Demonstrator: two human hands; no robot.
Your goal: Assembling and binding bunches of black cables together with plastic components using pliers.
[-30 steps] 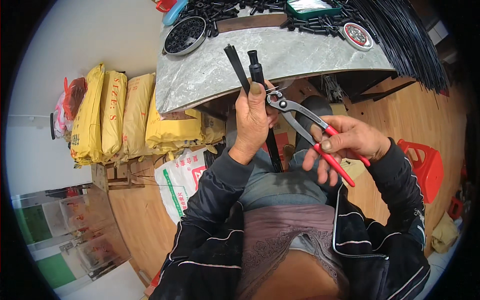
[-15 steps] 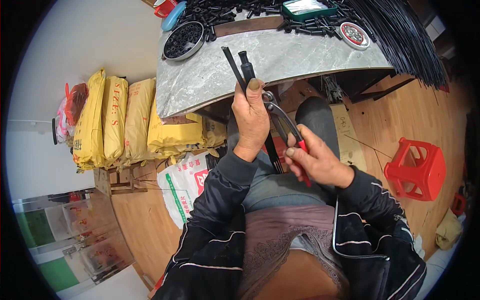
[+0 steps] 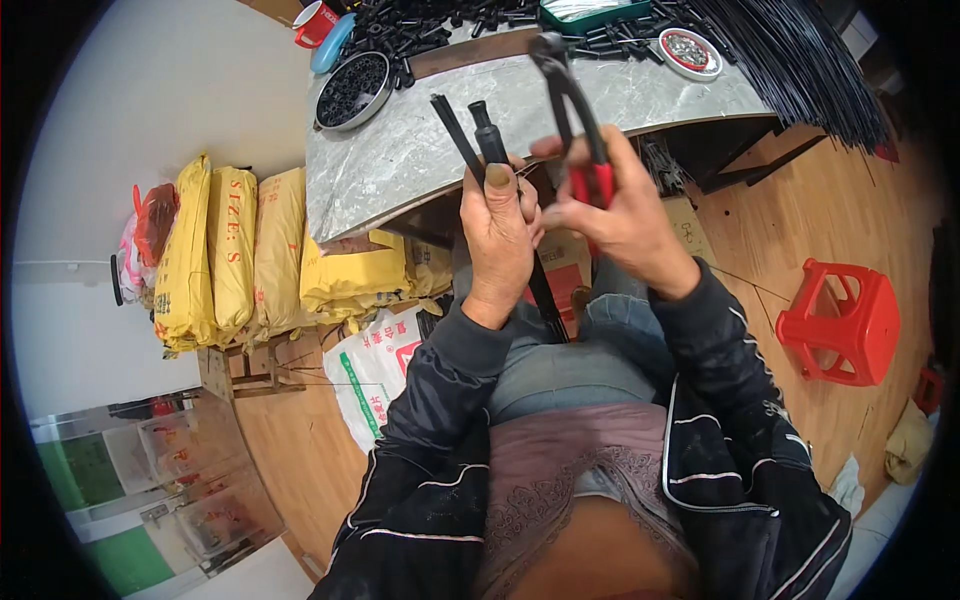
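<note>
My left hand (image 3: 497, 240) is closed round a bundle of thin black rods (image 3: 457, 132) and a black tube-shaped fitting (image 3: 486, 130), thumb on top. The lower ends of the rods (image 3: 543, 300) run down below the hand toward my lap. In my right hand (image 3: 640, 220), end-cutting pliers (image 3: 562, 88) with red handles point upward, their jaws above both hands and over the table's front edge. The fingers of my right hand come close to those of my left; whether they touch is hard to tell. Motion blurs the pliers and right fingers a little.
Ahead stands a grey marbled table (image 3: 400, 165). On it are a round bowl of small black parts (image 3: 353, 90), a dish of small metal pieces (image 3: 690, 54) and long black rods (image 3: 800, 70). Yellow sacks (image 3: 235, 250) stand left, a red stool (image 3: 840, 322) right.
My right hand has lifted the pliers up and away from my left hand, where their jaws were beside its fingers. The left hand still grips the rods and fitting. My right leg has shifted.
</note>
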